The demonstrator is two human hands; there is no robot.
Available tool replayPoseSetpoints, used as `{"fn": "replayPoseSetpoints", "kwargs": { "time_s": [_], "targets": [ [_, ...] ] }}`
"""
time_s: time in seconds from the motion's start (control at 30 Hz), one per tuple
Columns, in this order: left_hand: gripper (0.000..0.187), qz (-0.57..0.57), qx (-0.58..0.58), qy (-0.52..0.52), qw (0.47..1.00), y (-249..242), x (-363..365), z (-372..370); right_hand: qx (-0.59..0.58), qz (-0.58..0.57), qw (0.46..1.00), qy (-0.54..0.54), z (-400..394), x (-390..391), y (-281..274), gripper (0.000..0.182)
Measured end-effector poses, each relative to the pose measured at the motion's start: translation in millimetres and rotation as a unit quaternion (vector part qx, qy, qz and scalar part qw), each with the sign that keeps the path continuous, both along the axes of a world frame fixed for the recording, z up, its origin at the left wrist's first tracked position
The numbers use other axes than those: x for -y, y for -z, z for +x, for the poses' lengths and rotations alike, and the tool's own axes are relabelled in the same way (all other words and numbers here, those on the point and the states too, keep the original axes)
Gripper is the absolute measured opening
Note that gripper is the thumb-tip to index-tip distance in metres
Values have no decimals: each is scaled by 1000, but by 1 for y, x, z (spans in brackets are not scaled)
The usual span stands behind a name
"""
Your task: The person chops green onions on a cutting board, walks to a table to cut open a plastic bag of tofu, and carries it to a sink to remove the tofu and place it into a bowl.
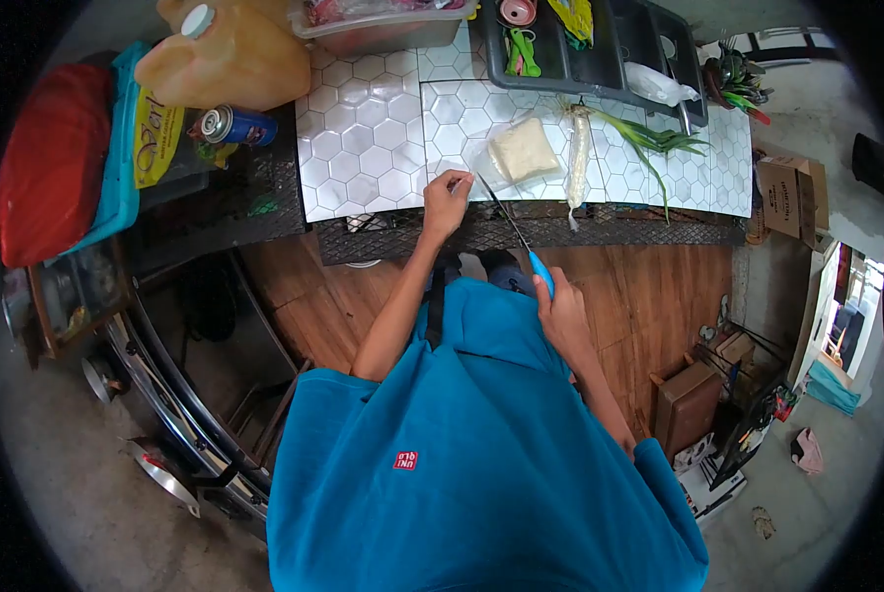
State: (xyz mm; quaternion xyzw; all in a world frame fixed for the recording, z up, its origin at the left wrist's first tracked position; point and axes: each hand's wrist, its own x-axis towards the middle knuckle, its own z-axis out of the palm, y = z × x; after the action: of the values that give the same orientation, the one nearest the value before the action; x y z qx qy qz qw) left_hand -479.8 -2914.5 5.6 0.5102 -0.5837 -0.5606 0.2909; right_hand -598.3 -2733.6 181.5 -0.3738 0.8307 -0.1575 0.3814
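Note:
My right hand (pixel 563 308) is closed around the blue handle of a knife (pixel 511 221). Its long dark blade points up and left, with the tip close to my left hand (pixel 446 204). The fingers of that left hand are pinched together at the left corner of a clear plastic bag (pixel 478 164). Inside the bag, or on it, lies a pale squarish block (pixel 524 150) on the white tiled counter (pixel 368 148). Right of the block are a long pale item in clear wrapping (pixel 578 163) and a green onion (pixel 649 136) with long leaves.
A dark compartment tray (pixel 595 69) sits at the back, near a plastic tub (pixel 383 35). Left of the tiles stand a large jug (pixel 227 64), a spray can (pixel 236 126) and a teal crate (pixel 121 148). A dark metal mesh edge (pixel 402 237) runs along the counter's front.

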Motion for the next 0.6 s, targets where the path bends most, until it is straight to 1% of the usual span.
{"fn": "replayPoseSetpoints", "kwargs": {
  "time_s": [0.07, 0.13, 0.2, 0.27, 0.37, 0.43, 0.5, 0.6],
  "targets": [
    [18, -6, 10, -6, 1000, -1, 0, 1, -13, -6, 1000, -10, 2, 2, 5, 28],
    [19, 44, 10, -5, 999, 0, -2, 1, -27, -11, 999, -20, 3, 2, 10, 27],
    [20, 44, 0, -14, 999, 2, -2, -1, -45, -49, 997, -37, 7, 2, 13, 27],
    [21, 44, -9, -23, 999, 3, -3, -3, -43, -47, 997, -34, 9, 2, 12, 27],
    [22, 35, 22, -22, 999, 2, -3, -4, -32, -46, 998, -33, 10, 0, 8, 27],
    [23, -6, 31, -32, 999, 0, -3, -5, -24, -46, 998, -34, 10, 0, 6, 27],
    [24, 1, 32, -33, 999, -3, -4, -5, -11, -23, 999, -22, 12, 1, 7, 26],
    [23, 7, 38, -39, 998, -3, -8, -7, -21, -49, 998, -27, 15, 8, 34, 26]
  ]
}}
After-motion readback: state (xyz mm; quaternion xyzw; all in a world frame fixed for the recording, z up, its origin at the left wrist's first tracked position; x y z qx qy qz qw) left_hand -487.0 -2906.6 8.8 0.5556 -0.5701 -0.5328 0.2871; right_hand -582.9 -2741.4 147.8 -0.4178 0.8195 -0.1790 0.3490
